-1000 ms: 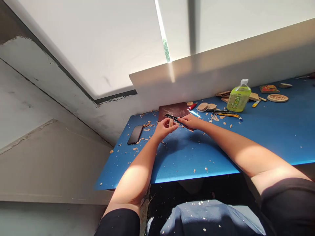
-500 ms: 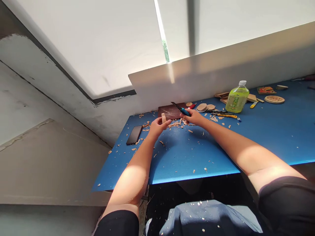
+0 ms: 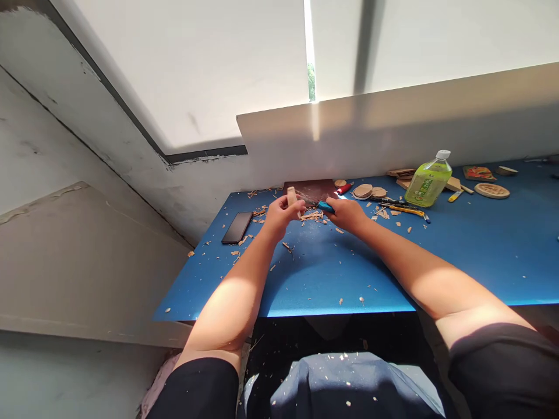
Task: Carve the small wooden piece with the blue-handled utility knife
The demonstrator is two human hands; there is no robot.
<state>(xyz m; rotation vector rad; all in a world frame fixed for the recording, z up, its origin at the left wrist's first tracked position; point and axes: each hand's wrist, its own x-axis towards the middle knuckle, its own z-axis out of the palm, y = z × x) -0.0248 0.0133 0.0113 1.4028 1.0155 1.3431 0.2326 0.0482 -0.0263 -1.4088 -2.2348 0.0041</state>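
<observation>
In my left hand [image 3: 279,216] is a small piece of pale wood [image 3: 292,196], held upright between thumb and fingers. My right hand [image 3: 347,214] is closed around the teal handle of a utility knife [image 3: 325,206]. Its blade points left toward the wood; whether it touches the wood I cannot tell. Both hands are above the blue table, at the near edge of a dark reddish-brown board [image 3: 317,191]. Wood shavings [image 3: 312,216] lie scattered beneath and around the hands.
A black phone [image 3: 237,227] lies left of my hands. To the right are a red-handled tool [image 3: 345,188], round wood slices [image 3: 363,191], pens and a yellow cutter [image 3: 408,209], a bottle of green liquid [image 3: 428,181] and a carved wooden disc [image 3: 491,190]. A wall stands behind the table [image 3: 471,250].
The knife has swung down from pointing up and left, and its blade is now lower, near the wood. My left hand still holds the wood. The camera view has tilted slightly.
</observation>
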